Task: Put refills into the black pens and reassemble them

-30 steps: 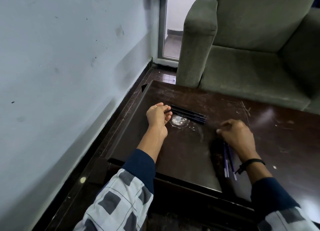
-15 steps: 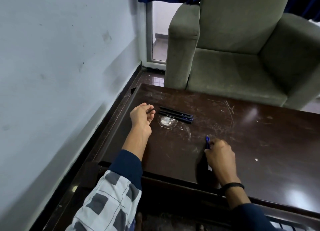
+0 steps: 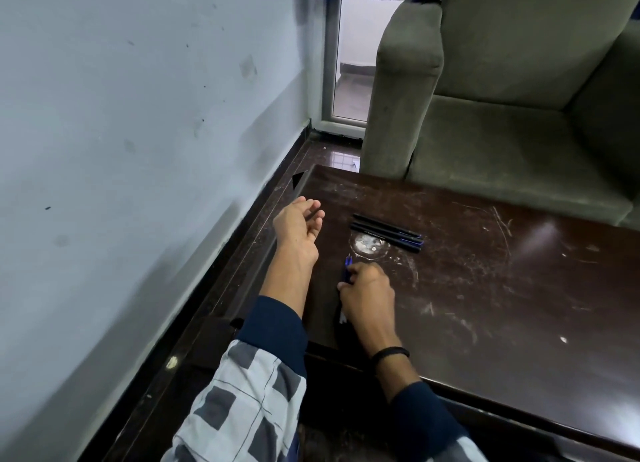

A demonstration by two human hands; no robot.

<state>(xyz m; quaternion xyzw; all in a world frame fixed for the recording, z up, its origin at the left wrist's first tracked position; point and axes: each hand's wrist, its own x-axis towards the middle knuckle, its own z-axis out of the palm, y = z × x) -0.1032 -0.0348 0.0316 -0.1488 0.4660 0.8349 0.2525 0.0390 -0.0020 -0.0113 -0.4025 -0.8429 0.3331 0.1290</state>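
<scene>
Refills (image 3: 347, 267), blue-tipped, are being gripped by the right hand (image 3: 369, 297) at frame centre; the left hand (image 3: 298, 224) is resting slack and empty on the table (image 3: 502, 288). Black pens (image 3: 388, 234) are lying just above, untouched: insertion and reassembly are apparently all remaining to do.

The left sleeve (image 3: 242, 402) is pale grey with darker grey squares and thin dark lines, ending in a navy cuff (image 3: 273, 333); the right sleeve (image 3: 426, 423) matches. A thin black band (image 3: 389, 352) circles the right wrist. The left hand (image 3: 298, 226) and right hand (image 3: 369, 295) are bare.
</scene>
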